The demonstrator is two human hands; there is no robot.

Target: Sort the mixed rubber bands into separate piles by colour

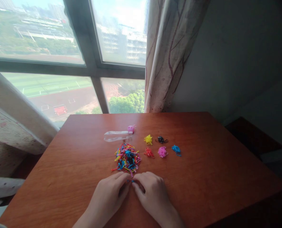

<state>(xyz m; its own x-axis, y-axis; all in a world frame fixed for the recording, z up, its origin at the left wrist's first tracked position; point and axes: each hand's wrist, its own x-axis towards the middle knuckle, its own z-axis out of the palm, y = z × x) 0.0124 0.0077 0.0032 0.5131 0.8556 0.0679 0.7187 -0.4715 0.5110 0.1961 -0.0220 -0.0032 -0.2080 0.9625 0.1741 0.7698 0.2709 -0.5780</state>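
Note:
My left hand (115, 187) and my right hand (151, 189) meet near the front of the table, thumbs and forefingers pinched. Between the fingertips shows a small blue rubber band (132, 181), with a dark reddish bit at its left that is too small to make out. Just beyond the fingers lies a mixed heap of coloured rubber bands (127, 158); a pink loop at its near edge comes close to my fingertips. To the right are small single-colour piles: yellow (148, 139), black (161, 139), red (149, 153), pink (163, 152) and blue (176, 150) bands.
A clear plastic bottle (117, 136) lies on its side behind the heap, with a pink cap (131, 129) by its neck. The brown wooden table (214, 164) reaches the window (93, 69). Curtains (171, 47) hang at both sides.

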